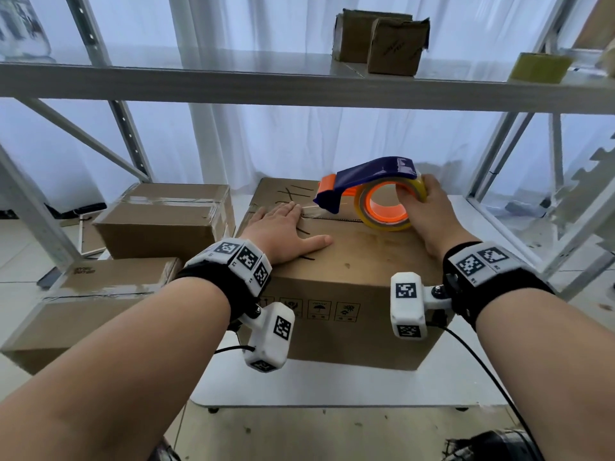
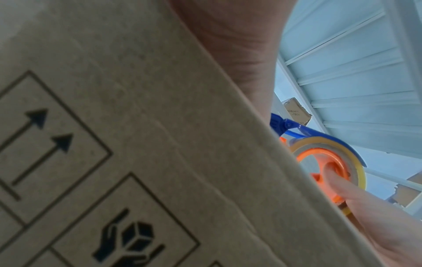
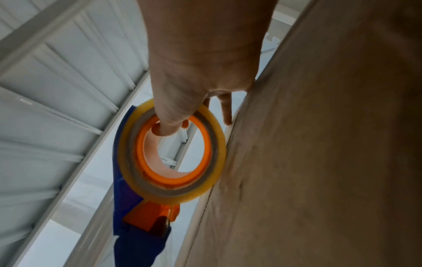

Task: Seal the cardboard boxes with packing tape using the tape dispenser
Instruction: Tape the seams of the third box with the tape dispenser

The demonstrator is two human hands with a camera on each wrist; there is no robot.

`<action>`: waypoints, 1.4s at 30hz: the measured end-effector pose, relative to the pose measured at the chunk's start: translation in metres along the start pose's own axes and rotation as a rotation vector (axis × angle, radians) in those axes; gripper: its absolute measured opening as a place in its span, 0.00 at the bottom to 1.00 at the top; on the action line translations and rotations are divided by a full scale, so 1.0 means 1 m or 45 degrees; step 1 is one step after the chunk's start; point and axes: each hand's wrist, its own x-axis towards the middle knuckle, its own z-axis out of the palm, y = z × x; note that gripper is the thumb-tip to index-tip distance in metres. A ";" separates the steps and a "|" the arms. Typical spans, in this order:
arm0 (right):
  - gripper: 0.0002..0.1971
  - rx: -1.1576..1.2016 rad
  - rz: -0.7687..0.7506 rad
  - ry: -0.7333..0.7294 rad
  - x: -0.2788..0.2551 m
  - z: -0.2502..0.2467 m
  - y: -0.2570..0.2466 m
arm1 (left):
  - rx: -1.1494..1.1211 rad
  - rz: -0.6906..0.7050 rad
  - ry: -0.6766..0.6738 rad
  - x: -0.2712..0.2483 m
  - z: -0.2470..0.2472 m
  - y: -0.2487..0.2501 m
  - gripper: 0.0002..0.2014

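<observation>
well to the left of the left hand (image 1: pixel 283 232) lie two closed cardboard boxes, the sealed box (image 1: pixel 166 217) behind and the lower box (image 1: pixel 83 304) nearer, each with tape over its top seam; they look finished and pushed aside. the left hand lies flat, fingers straight and together, palm down on the top of the centre box (image 1: pixel 349 257), its fingertips on the strip of clear tape (image 1: pixel 316 211) along the middle seam. it seems to serve two ends: pinning the flaps shut and anchoring the tape's start so it will not lift under pull. just to the right of those fingertips, the tape dispenser (image 1: pixel 369 188) sits over the seam, roll on the cardboard. the right hand (image 1: pixel 429 211) holds it, thumb hooked inside the orange core and fingers wrapped over the roll's outer edge, a grip that probably lets the roll be braked and steered. the seam beyond the roll looks untaped, so sealing here is likely only begun. the box rests on a white surface (image 1: pixel 332 384).
</observation>
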 end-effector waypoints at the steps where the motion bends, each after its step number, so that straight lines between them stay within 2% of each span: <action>1: 0.11 0.031 0.006 -0.007 -0.001 0.001 -0.001 | 0.000 0.002 0.001 -0.001 0.000 -0.002 0.49; 7: 0.09 0.093 0.018 -0.067 -0.010 0.030 -0.011 | 0.028 -0.067 -0.008 -0.016 -0.004 -0.034 0.49; 9: 0.15 -0.014 -0.005 0.001 -0.010 0.036 -0.008 | 0.035 -0.080 -0.021 -0.019 -0.003 -0.036 0.49; 10: 0.22 -0.107 -0.049 0.073 -0.009 0.036 -0.005 | 0.033 -0.088 -0.021 -0.019 -0.002 -0.035 0.49; 12: 0.38 -0.371 -0.290 0.230 -0.008 0.034 -0.004 | 0.024 -0.102 -0.005 -0.019 -0.001 -0.034 0.48; 14: 0.46 -0.750 -0.691 0.322 -0.006 0.034 -0.008 | 0.012 -0.107 -0.002 -0.018 -0.001 -0.035 0.48; 17: 0.46 -1.289 -1.227 0.379 -0.006 0.037 -0.013 | 0.012 -0.119 -0.008 -0.018 -0.002 -0.035 0.48; 19: 0.41 -1.381 -1.335 0.330 -0.003 0.034 -0.012 | 0.018 -0.140 -0.003 -0.016 -0.004 -0.033 0.48; 23: 0.18 -1.409 -1.250 0.205 -0.014 0.034 -0.035 | 0.024 -0.166 0.014 -0.020 -0.003 -0.027 0.47; 25: 0.12 -1.482 -1.145 0.054 -0.023 0.041 -0.060 | 0.015 -0.165 0.023 -0.023 -0.001 -0.027 0.47; 28: 0.14 -1.726 -0.885 -0.125 -0.025 0.050 -0.085 | -0.004 -0.157 0.009 -0.026 0.000 -0.027 0.47; 31: 0.20 -1.914 -0.741 -0.266 -0.021 0.059 -0.096 | 0.023 -0.117 -0.015 -0.024 0.000 -0.029 0.47; 33: 0.20 -2.028 -0.668 -0.297 -0.018 0.065 -0.101 | 0.028 -0.102 -0.017 -0.023 0.000 -0.031 0.47; 37: 0.15 -1.898 -0.779 -0.390 -0.009 0.070 -0.100 | -0.038 -0.072 0.024 -0.022 -0.001 -0.032 0.47; 39: 0.13 -1.852 -0.771 -0.410 -0.005 0.064 -0.097 | -0.067 -0.061 0.040 -0.023 -0.003 -0.032 0.47; 42: 0.18 -1.865 -0.777 -0.426 -0.001 0.057 -0.094 | -0.082 -0.075 0.084 -0.021 -0.004 -0.033 0.43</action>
